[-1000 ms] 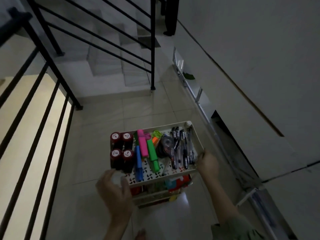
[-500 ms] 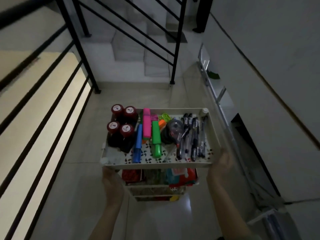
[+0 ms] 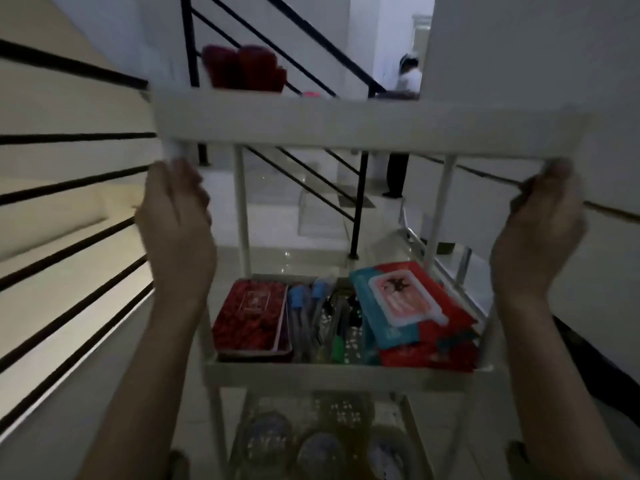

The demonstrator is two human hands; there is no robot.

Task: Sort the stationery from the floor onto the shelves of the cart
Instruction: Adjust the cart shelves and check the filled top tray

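Observation:
The white cart [image 3: 346, 128] fills the view, seen side-on and close to the camera. My left hand [image 3: 175, 223] grips the top shelf's left end and my right hand [image 3: 540, 233] grips its right end. Red-capped jars [image 3: 242, 69] stick up above the top shelf rim. On the middle shelf [image 3: 346, 372] lie a red notebook [image 3: 251, 315], several pens [image 3: 311, 320] and red and teal packs [image 3: 405, 306]. The bottom shelf holds round containers [image 3: 318, 448], blurred.
Black stair railings [image 3: 69, 188] run along the left and behind the cart. A glossy tiled floor [image 3: 277, 202] and steps lie beyond. A person in white [image 3: 407, 77] stands far back by a white wall [image 3: 536, 64] on the right.
The cart has risen from floor level to camera height with both hands holding its top shelf. The view has swung from looking down to looking forward.

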